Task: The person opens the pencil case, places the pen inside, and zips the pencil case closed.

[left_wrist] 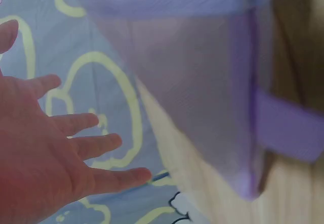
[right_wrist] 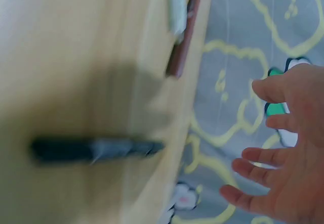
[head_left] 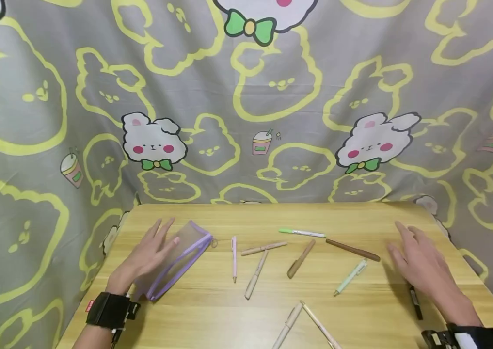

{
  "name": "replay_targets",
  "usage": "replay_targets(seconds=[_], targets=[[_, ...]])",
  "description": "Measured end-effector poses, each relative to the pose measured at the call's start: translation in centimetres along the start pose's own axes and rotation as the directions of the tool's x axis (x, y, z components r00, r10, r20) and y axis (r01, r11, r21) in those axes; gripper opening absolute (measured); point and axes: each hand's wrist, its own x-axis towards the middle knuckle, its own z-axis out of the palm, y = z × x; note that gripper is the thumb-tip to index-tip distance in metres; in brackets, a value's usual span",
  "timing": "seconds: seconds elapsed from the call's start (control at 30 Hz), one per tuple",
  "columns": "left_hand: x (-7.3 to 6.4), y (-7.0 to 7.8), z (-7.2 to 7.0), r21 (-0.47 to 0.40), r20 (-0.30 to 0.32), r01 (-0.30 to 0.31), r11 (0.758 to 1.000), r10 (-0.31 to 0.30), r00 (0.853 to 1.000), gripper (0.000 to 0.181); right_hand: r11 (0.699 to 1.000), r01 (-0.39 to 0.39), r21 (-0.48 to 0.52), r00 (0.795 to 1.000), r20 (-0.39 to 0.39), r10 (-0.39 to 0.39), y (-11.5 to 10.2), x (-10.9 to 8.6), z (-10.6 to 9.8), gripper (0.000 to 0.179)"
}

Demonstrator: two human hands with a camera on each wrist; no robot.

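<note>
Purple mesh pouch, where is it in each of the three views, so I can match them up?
Head: the purple mesh pouch lies left of centre in the lower half, by the left hand.
Left wrist: the pouch fills much of the centre and upper right, with the hand left of it.
Right wrist: not in it.
Shared landmark: the grey curtain with yellow outlines, seen in all three.

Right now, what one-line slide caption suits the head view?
Left hand near a purple pouch, right hand near a black pen, other pens scattered between on a wood-grain table.
</note>
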Motion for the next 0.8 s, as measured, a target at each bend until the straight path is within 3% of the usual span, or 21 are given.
replay_targets(seconds=[0.1, 0.2, 0.4, 0.57, 0.8], targets=[[-0.3, -0.1, 0.6, 0.027, 0.012, -0.006, 1.0, 0.006, 1.0, 0.075, 0.996, -0.094, 0.008, 0.99, 0.108, 0.093, 1.3, -1.1, -0.2, 0.078], [-0.3, -0.1, 1.5, 0.04, 0.034, -0.018, 0.999, 0.017, 0.999, 0.077, 0.984, -0.177, 0.007, 0.958, 0.231, 0.17, 2.3, -2.2, -0.3, 0.085], [-0.4, 0.3, 2.2, 0.003, 0.113, -0.044, 0.999, 0.043, 0.993, 0.082, 0.976, -0.217, 0.01, 0.907, 0.373, 0.198, 3.0, -3.6, 0.2, 0.094], [-0.9, 0.4, 2.4, 0.023, 0.142, -0.037, 0.999, 0.033, 0.989, 0.076, 0.973, -0.23, -0.008, 0.89, 0.403, 0.214, 2.7, -4.1, 0.9, 0.084], [-1.2, 0.6, 2.2, 0.053, 0.181, -0.015, 0.998, 0.005, 0.983, 0.071, 0.974, -0.221, -0.036, 0.908, 0.357, 0.22, 2.3, -4.4, 1.5, 0.064]])
